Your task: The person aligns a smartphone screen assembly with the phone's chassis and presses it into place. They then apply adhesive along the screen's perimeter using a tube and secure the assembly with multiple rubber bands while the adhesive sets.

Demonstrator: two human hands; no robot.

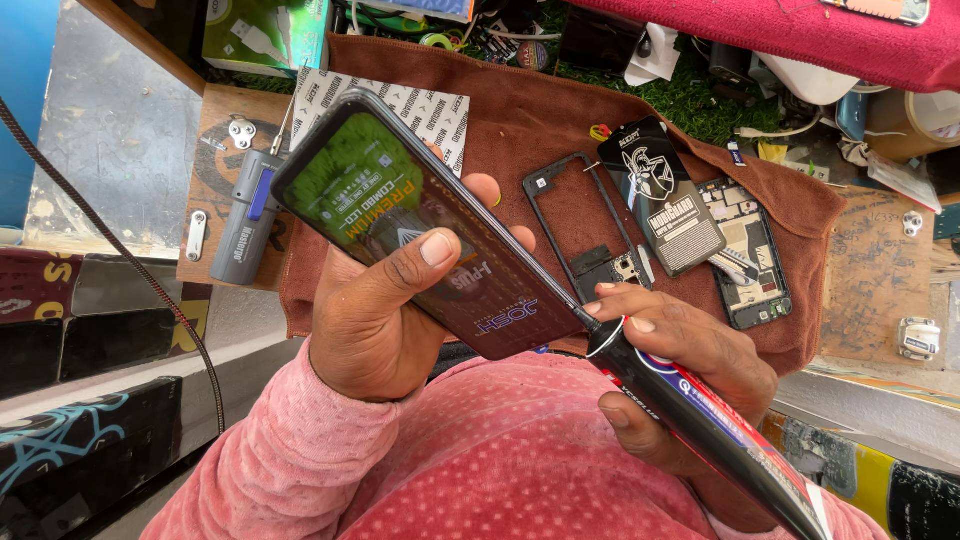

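Head view: nearest the camera is a pink sleeve (300, 460), and from it the left hand (375, 320) rises with its fingers (425, 255) closed around a phone screen panel (420, 220), thumb pressed on the printed protective film, the other fingertips wrapping the far edge. The panel's long axis runs from upper left down to lower right, tilted up off the bench. At its lower right corner the nozzle of a black glue tube (700, 415) touches the panel's edge. The right hand (680, 360) grips that tube, fingers closed around its neck just behind the nozzle; the tube's body trails down and right toward the frame corner, almost in line with the panel. The right hand is thus the nearer one to the meeting point.

Beyond the hands a brown cloth (560, 120) covers the bench, carrying a black phone frame (575, 215) and an opened phone body (755, 260), both well apart from the panel. A grey tool (245, 220) lies left, near the cloth's edge.
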